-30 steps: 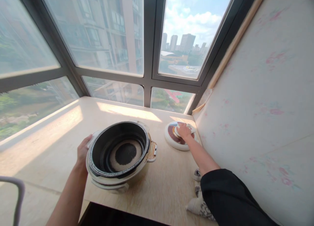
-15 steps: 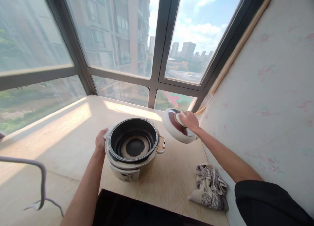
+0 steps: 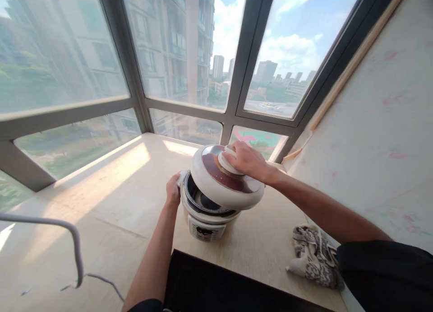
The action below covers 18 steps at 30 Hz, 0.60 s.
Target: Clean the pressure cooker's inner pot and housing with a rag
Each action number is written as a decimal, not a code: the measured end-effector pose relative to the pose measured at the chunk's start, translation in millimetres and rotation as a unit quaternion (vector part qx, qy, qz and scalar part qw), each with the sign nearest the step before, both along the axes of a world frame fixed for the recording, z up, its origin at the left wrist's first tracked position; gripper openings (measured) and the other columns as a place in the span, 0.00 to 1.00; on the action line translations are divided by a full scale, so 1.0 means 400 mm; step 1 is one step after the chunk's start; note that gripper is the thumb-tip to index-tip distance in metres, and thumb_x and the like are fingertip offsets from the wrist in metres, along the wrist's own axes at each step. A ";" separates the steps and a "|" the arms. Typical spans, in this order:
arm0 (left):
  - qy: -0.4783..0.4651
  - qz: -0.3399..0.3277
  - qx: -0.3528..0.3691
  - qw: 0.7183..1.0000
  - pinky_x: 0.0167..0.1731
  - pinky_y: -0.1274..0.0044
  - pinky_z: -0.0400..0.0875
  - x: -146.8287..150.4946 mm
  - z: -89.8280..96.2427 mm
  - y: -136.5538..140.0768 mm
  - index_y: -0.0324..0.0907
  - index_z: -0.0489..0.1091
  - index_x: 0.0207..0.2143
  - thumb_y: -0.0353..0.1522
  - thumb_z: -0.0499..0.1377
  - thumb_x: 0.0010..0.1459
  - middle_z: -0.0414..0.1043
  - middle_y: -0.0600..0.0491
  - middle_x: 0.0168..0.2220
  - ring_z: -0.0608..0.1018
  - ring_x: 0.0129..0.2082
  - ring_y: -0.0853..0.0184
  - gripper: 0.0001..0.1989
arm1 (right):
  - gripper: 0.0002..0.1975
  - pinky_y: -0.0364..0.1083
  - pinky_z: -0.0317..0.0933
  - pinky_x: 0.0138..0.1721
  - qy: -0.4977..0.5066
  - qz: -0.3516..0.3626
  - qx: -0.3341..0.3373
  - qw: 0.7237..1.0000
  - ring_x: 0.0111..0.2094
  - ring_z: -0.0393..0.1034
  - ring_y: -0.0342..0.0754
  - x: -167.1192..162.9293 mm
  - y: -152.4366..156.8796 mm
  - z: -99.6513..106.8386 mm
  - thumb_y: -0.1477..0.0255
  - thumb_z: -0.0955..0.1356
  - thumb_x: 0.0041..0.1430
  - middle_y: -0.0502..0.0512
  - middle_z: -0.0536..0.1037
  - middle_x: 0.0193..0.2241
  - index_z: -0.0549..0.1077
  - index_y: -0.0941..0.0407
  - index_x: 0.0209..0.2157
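Panel (image 3: 206, 232) print too small to read

Right hand (image 3: 249, 160) wraps the knob (image 3: 228, 165) of the lid (image 3: 216, 176), tilted above the cooker (image 3: 211, 216); left hand (image 3: 173, 189) clasps its left handle (image 3: 181, 178). Patterned cloth (image 3: 314, 255) lies near right, grey cord (image 3: 75, 237) at left.

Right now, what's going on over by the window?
A person's right hand holds a white-rimmed lid by its knob, tilted over a cooker whose dark inner pot is partly exposed. The left hand holds the cooker's side handle. A crumpled, patterned cloth lies to the right, near the wall.
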<state>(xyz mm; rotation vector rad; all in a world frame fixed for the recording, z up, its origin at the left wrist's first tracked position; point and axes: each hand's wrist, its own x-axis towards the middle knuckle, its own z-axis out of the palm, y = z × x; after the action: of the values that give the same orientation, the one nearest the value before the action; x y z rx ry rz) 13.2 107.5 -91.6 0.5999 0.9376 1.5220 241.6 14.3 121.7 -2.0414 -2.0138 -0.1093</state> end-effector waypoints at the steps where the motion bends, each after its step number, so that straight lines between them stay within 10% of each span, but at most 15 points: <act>1: 0.002 -0.003 0.003 1.000 0.36 0.71 0.74 -0.003 -0.002 -0.004 0.37 0.76 0.30 0.36 0.62 0.47 0.75 0.53 0.25 0.78 0.30 0.63 0.11 | 0.21 0.49 0.65 0.43 -0.009 0.004 -0.013 1.000 0.47 0.74 0.57 -0.025 0.003 -0.006 0.53 0.61 0.69 0.63 0.76 0.49 0.70 0.56 0.48; 18: 0.036 -0.007 0.032 0.999 0.30 0.75 0.68 -0.027 -0.038 -0.020 0.40 0.79 0.38 0.41 0.63 0.49 0.77 0.51 0.33 0.75 0.30 0.64 0.17 | 0.28 0.51 0.71 0.40 -0.124 -0.016 -0.054 0.991 0.46 0.76 0.60 -0.158 -0.004 -0.119 0.52 0.60 0.70 0.72 0.73 0.52 0.67 0.61 0.55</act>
<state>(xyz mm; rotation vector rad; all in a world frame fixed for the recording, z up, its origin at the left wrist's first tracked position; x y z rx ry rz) 2.5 99.5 -106.9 0.7103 0.9405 1.5317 178.3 12.9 74.1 -2.2241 -2.1736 -0.2791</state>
